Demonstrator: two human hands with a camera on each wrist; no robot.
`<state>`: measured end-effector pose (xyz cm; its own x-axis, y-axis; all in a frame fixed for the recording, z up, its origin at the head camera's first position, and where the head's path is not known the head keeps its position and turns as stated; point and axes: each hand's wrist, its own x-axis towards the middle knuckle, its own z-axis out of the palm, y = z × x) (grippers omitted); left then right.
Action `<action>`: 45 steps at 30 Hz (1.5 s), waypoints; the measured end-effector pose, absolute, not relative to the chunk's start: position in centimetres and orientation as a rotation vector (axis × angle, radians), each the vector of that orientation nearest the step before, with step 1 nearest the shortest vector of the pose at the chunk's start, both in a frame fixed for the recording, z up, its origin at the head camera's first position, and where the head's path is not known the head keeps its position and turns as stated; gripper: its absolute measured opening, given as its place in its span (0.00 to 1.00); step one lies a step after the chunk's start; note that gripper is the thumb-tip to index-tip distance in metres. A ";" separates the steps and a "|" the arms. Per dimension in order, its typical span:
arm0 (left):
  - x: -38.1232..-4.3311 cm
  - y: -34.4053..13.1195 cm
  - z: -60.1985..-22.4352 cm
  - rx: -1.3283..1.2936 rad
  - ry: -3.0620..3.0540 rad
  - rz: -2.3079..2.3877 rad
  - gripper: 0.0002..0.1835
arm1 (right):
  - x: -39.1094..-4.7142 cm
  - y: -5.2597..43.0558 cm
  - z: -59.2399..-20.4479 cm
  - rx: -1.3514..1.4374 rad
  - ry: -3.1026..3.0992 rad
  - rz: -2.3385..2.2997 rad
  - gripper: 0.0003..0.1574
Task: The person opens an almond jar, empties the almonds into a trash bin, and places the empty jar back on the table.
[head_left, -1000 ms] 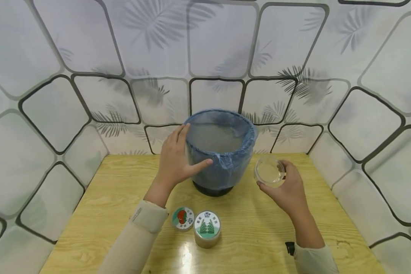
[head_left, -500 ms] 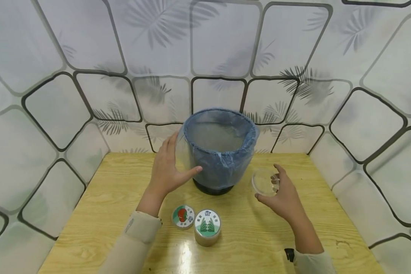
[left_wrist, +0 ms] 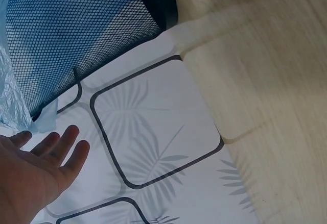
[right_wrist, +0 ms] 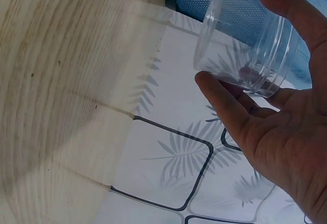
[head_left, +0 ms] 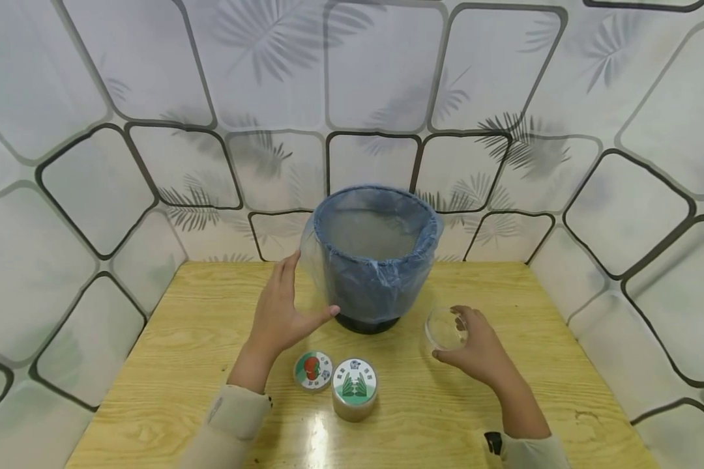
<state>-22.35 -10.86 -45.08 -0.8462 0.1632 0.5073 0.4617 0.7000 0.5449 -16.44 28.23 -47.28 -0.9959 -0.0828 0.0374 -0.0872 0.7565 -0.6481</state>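
Note:
A clear plastic jar (right_wrist: 230, 35) without a lid is held in my right hand (head_left: 475, 345), thumb on one side and fingers on the other. Its open mouth faces up in the head view, to the right of the bin. My left hand (head_left: 276, 319) holds nothing; its fingers are spread beside the left side of a mesh bin (left_wrist: 92, 25). A thin blue bag (head_left: 381, 277) lines the bin and folds over its rim. In front of it stand a jar with a green-hands label (head_left: 354, 387) and a flat round container with a red picture (head_left: 313, 370).
All of this stands on a pale wooden table (head_left: 434, 430). Patterned white walls (head_left: 375, 78) close off the back and both sides.
My right hand has lowered the clear jar toward the table and slightly left. My left hand has moved away from the bin's rim, down and to the left.

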 end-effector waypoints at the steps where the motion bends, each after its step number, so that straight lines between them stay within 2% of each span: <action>1: -22.2 -10.9 -45.2 -0.479 -2.494 -0.961 0.66 | -16.4 28.2 -47.3 0.145 -2.950 1.091 0.60; 19: -19.9 -11.2 -46.3 -0.519 -2.735 -1.064 0.63 | -16.5 28.6 -48.4 0.161 -3.044 1.103 0.63; 29: -18.7 -11.1 -46.5 -0.565 -2.794 -1.031 0.55 | -16.4 28.5 -48.5 0.145 -3.102 1.132 0.61; 45: -17.8 -10.8 -47.0 -0.586 -2.800 -1.049 0.50 | -16.6 28.5 -49.1 0.145 -3.117 1.118 0.62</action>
